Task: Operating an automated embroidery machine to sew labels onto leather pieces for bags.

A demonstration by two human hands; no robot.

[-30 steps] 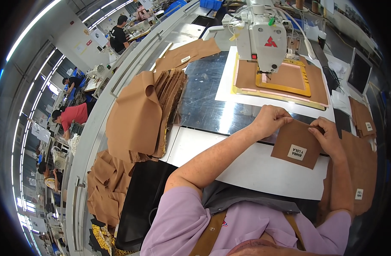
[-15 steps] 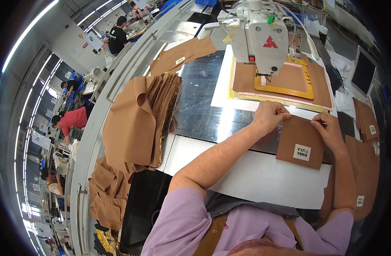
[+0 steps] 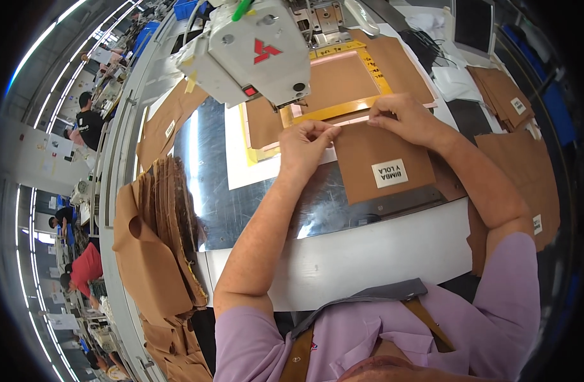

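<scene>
A square brown leather-like panel [image 3: 362, 159] with a white label [image 3: 389, 172] near its lower edge hangs between my hands. My left hand [image 3: 303, 148] pinches its far left corner between thumb and fingers. At the far right corner, my right hand [image 3: 408, 120] has its fingers closed on the edge. The panel's far edge lies along the near side of a yellow-edged template [image 3: 260, 155], by a pink strip. Over the template's brown sheet sits a yellow clamp frame [image 3: 335, 110], just beyond my hands. A white sewing machine head [image 3: 260, 54] stands above, left of the frame.
A thick stack of brown panels [image 3: 153, 239] stands on the left, with more brown pieces [image 3: 174, 347] below it. Labelled brown panels [image 3: 518, 184] lie at the right. A metal plate [image 3: 260, 213] covers the table under my arms. Several people work at the far left.
The view has swung, so the machine sits further left. Both hands have carried the panel forward, up against the template and closer to the yellow clamp frame.
</scene>
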